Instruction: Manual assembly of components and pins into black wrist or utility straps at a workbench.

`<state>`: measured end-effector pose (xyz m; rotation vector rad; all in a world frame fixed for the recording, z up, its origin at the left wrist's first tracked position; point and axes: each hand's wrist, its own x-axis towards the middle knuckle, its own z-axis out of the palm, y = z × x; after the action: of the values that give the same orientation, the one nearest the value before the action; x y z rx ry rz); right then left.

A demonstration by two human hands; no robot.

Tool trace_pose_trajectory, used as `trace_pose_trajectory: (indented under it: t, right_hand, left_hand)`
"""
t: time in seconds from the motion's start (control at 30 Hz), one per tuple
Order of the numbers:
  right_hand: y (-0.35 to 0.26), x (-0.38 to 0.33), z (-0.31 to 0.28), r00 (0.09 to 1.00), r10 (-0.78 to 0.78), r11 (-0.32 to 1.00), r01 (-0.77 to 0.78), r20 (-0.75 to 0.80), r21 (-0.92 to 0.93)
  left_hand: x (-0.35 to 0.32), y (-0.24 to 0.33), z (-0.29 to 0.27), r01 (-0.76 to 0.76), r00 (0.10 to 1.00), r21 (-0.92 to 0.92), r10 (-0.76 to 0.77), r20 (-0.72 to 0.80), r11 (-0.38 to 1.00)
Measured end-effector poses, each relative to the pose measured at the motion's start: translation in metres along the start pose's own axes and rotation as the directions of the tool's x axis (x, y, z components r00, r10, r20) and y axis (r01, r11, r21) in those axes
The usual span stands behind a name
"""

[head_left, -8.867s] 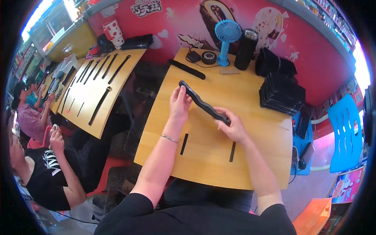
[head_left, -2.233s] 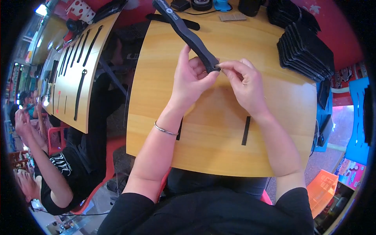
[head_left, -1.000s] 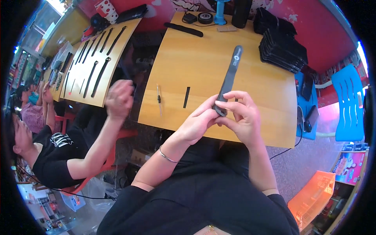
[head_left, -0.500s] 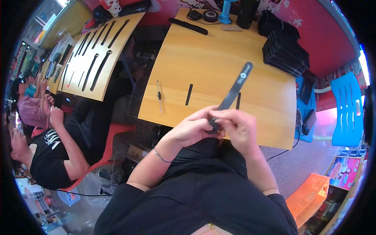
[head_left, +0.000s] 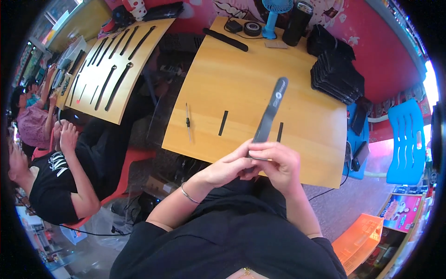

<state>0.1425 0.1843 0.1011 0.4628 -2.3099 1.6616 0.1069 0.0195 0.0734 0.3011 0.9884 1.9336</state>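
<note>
Both hands meet just past the near edge of the wooden table, on a dark grey strap point(head_left: 268, 116) with a rounded end and a pale print. The strap's free end points up and away over the table. My left hand point(head_left: 227, 171) pinches its lower end. My right hand point(head_left: 279, 162) has its fingers closed at the same end, with a thin, bright-edged piece between them that I cannot make out. The fingers hide the strap's near end. Beyond the hands lie two short black strips point(head_left: 223, 123), and left of them a thin screwdriver point(head_left: 188, 122) with a black middle.
Along the table's point(head_left: 200, 83) far side are a black strap point(head_left: 225, 39), a black roll point(head_left: 252, 29), a blue fan point(head_left: 269, 29), a black tumbler point(head_left: 297, 24) and stacked black pouches point(head_left: 338, 76). At left, a co-worker point(head_left: 55, 186) sits beside another table point(head_left: 114, 100) holding several straps. An orange crate point(head_left: 357, 242) stands lower right.
The view has shifted slightly. The strap stands more upright, its tip further left. My right fingers now show a thin, bright-edged piece between them.
</note>
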Motion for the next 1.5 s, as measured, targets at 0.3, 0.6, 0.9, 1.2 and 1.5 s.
trace_pose_trajectory:
  t: [0.3,0.6,0.9,1.2,1.5]
  right_hand:
    - [0.017,0.024,-0.063,0.915,0.280,0.829,-0.079,-0.289,0.553]
    - [0.019,0.129,-0.197,0.763,0.075,0.975,0.078,-0.642,0.207]
    - [0.120,0.116,-0.134,0.979,-0.124,0.876,0.031,-0.162,-0.481]
    - [0.156,0.048,-0.125,0.974,0.195,0.643,-0.214,-0.114,-0.735]
    - [0.128,0.040,-0.116,0.986,-0.069,0.726,-0.055,-0.152,-0.685]
  left_hand:
    - [-0.033,0.023,-0.011,-0.054,0.939,0.267,-0.041,0.340,0.962]
    - [-0.115,0.033,-0.068,0.017,0.975,0.230,-0.067,0.210,0.973]
    - [-0.052,0.028,-0.049,-0.410,0.912,-0.431,0.353,-0.210,0.804]
    - [-0.005,0.016,-0.024,-0.350,0.931,-0.289,0.298,-0.210,0.891]
    - [0.013,0.021,-0.003,-0.327,0.943,-0.265,0.294,-0.159,0.907]
